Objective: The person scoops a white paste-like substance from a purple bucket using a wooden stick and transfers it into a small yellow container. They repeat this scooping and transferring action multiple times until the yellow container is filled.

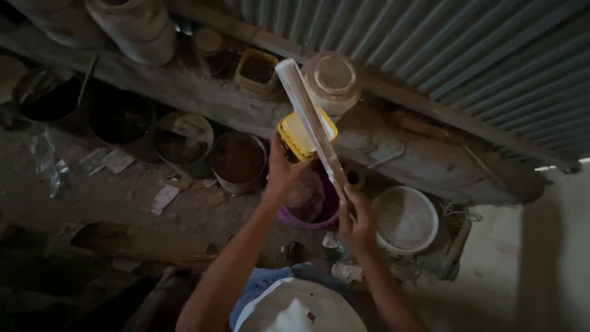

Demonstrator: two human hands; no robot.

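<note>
My left hand (284, 175) grips a small jar with a yellow lid (296, 134) and holds it up over a purple bowl (314, 215). My right hand (358, 222) holds the lower end of a long, flat, pale stick (310, 120). The stick slants up and to the left, across the yellow lid. Its upper tip ends near a clear plastic jar (332, 81) on the ledge. The contents of the purple bowl are hidden behind my hands.
A white bucket (405, 220) stands right of the bowl. Round tins of dark stuff (238, 161) (182, 139) line the dirt floor along a concrete ledge (424, 154). A yellow-rimmed tub (256, 71) sits on it under a corrugated metal wall (479, 55). Paper scraps (163, 200) lie around.
</note>
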